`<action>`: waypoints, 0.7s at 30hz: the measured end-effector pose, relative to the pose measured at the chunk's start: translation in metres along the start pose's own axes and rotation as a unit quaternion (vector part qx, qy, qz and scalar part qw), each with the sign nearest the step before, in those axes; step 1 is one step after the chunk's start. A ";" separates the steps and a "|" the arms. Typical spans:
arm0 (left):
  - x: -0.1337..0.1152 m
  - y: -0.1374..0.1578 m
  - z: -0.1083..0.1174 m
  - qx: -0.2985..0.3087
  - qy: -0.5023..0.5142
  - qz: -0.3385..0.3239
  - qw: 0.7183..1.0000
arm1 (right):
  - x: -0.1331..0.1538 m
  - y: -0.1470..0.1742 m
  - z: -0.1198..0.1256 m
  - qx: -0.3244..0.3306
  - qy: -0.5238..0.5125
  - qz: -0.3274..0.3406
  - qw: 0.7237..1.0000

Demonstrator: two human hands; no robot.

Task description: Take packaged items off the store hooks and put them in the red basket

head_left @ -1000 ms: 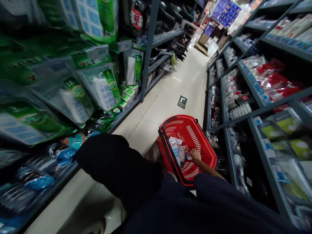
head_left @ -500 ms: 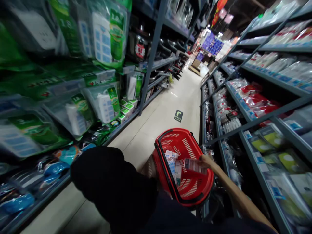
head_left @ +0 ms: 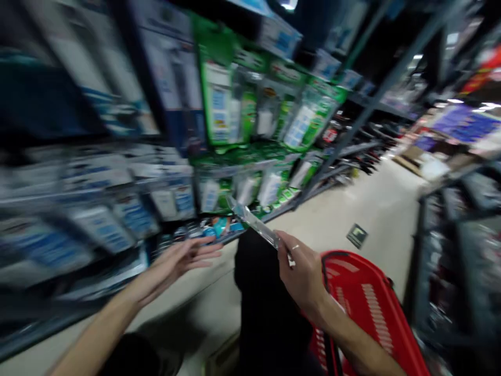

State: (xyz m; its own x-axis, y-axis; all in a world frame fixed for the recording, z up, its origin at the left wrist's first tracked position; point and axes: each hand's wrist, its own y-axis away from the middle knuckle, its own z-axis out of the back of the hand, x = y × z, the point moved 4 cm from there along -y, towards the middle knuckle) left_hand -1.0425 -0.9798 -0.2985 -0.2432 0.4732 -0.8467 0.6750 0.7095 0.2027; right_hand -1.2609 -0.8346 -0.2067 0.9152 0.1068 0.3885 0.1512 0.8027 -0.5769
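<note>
My right hand [head_left: 301, 269], a ring on one finger, pinches one end of a thin clear plastic package [head_left: 256, 224]. The package is seen nearly edge-on and slants up to the left; its contents cannot be made out. My left hand [head_left: 182, 261] is open, fingers stretched toward the package but apart from it. Beneath my right forearm stands a red shopping basket [head_left: 376, 308], partly hidden by that arm. My knee in black trousers [head_left: 270, 297] lies below the package.
On the left, a shelf holds green-and-white power strip packs [head_left: 305, 122] and blurred blue-and-white packs [head_left: 104, 227]. A pale aisle floor [head_left: 332, 216] bears an exit sign [head_left: 357, 236]. More shelving [head_left: 454, 271] runs along the right.
My right hand has lifted the clear package out from over the basket and moved it left, above my knee. My left hand has come into view. The camera has turned left.
</note>
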 end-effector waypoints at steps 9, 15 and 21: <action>0.002 0.018 0.074 -0.194 0.038 -0.014 0.980 | 0.086 0.044 -0.149 0.216 -0.030 0.239 0.946; -0.007 0.023 0.082 -0.237 -0.009 -0.045 0.971 | -0.015 -0.007 -0.134 0.118 -0.047 0.063 0.990; -0.010 0.013 0.083 -0.236 -0.042 -0.064 0.969 | -0.156 -0.024 -0.147 0.196 -0.242 -0.232 0.922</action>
State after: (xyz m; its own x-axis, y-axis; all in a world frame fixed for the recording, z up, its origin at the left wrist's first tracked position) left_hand -0.9733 -1.0188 -0.3280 -0.2324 0.3359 -0.9128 0.2450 0.9284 0.2793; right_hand -1.3521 -0.9569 -0.3591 0.4986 -0.1282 0.8573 0.2518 0.9678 -0.0017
